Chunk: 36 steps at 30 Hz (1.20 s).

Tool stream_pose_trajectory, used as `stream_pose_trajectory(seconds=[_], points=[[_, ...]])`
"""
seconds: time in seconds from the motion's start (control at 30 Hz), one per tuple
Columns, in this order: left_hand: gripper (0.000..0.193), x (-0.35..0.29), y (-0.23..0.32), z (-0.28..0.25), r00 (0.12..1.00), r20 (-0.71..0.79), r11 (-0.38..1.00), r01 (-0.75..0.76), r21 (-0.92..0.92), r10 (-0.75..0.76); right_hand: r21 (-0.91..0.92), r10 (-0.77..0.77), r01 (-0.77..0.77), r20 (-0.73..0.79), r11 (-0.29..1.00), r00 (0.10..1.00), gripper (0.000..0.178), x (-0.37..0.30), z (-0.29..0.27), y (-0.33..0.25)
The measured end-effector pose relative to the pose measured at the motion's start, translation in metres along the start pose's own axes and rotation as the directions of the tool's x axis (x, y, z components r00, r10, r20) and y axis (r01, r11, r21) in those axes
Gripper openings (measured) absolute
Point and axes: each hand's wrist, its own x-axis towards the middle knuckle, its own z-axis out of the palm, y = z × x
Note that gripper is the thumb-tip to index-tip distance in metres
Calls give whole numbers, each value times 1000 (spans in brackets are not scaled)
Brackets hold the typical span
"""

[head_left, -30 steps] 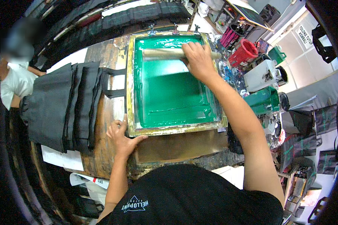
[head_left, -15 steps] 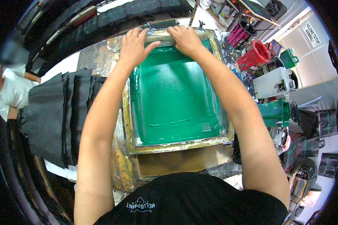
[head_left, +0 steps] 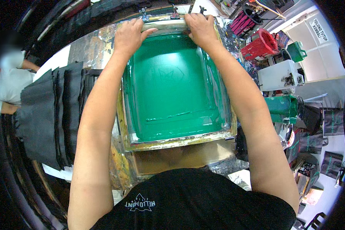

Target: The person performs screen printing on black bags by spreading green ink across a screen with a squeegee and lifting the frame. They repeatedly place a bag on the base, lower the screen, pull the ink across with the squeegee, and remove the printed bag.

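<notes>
A framed printing screen lies in front of me, its mesh coated with wet green ink. At the far end of the frame, a pale squeegee spans the mesh crosswise. My left hand is closed on the squeegee's left part, thumb pointing inward along its near side. Its right part is gripped by my right hand, fingers curled over the top. The squeegee's lower edge is hard to see against the ink. A thin ridge of ink runs across the near part of the mesh.
Black fabric pieces are stacked at the left, beside a person in white. Metal clamps stand behind the frame. On the right are a red bucket, a white container and a green container.
Both hands and the squeegee have moved slightly farther away toward the clamps. The gap between my hands on the squeegee is wider. The whole view has shifted a little.
</notes>
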Motion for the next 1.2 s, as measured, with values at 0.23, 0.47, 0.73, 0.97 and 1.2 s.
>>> stream_pose_trajectory(seconds=[0.23, 0.47, 0.73, 0.97, 1.2], points=[[56, -39, 24, -31, 1000, -9, 1000, -14, 20, 14, 50, 6, -9, 62, 999, 998, 41, -43, -34, -19], [51, -98, 64, -90, 999, -21, 999, -34, -41, 33, 56, -21, 18, 58, 998, 998, 36, -109, -85, -46], [49, -171, 118, -165, 998, 69, 993, 9, -117, -1, 126, 2, -15, 104, 992, 995, 22, -193, -158, -85], [46, -221, 152, -216, 991, 132, 982, 16, -189, 9, 134, 14, -37, 169, 990, 986, 16, -253, -214, -114], [45, -229, 158, -225, 994, 100, 943, 83, -323, -54, 203, 2, -37, 172, 979, 985, 25, -254, -231, -113]])
